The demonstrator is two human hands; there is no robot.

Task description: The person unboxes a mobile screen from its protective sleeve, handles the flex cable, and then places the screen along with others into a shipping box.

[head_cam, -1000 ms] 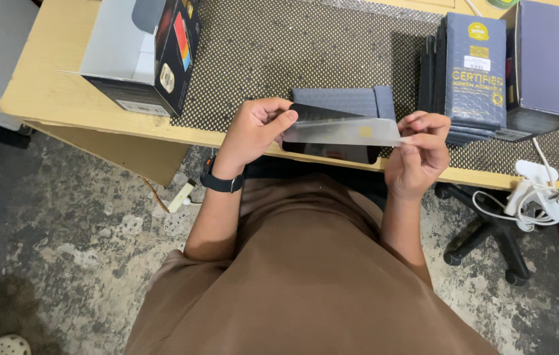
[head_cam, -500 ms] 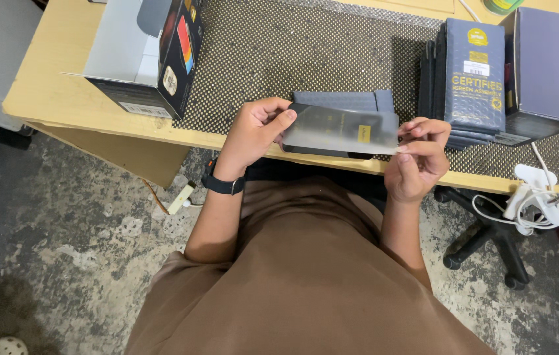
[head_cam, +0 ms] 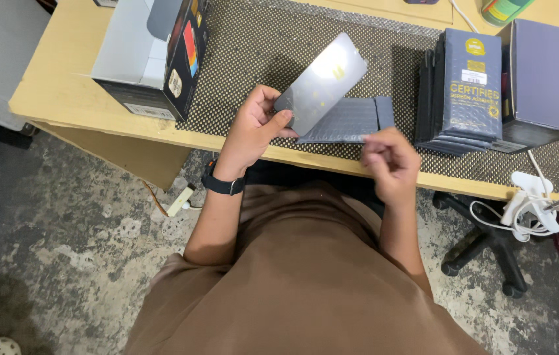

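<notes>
L hand (head_cam: 256, 125) is pinching a panel (head_cam: 322, 82) by its near-L corner, thumb on top, fingers under; grip is closed on that corner only, prob so the face stays untouched. Panel is tilting up and away over the mat (head_cam: 246, 59), far end raised toward the tabletop's back edge, angled so light is glaring off it. Looks: thin flat rectangle, rounded corners, grey glossy, a few small yellow marks on the face, edges dark. No bend visible.

R hand (head_cam: 390, 158) is hovering off the tabletop's front edge, near the pouch (head_cam: 348, 118), fingers curling in loosely; blurred, so can't tell if the fingertips are pinching anything small. Not touching the panel.

Pouch is lying flat on the mat just under the panel, near the front edge, grey bubble-type, one end folded; sitting close prob because it's within easy reach of both hands.

Stack of dark boxes (head_cam: 470, 92) is standing toward the R side of the mat, yellow print on the fronts, w/ a plain dark box (head_cam: 545, 75) just beside it on the R. Open carton (head_cam: 154, 56) is lying on its side at the L end of the tabletop (head_cam: 62, 92), opening facing the L edge. Watch (head_cam: 223, 184) is on the L wrist. White cable (head_cam: 529, 210) is hanging below the front edge at R.
</notes>
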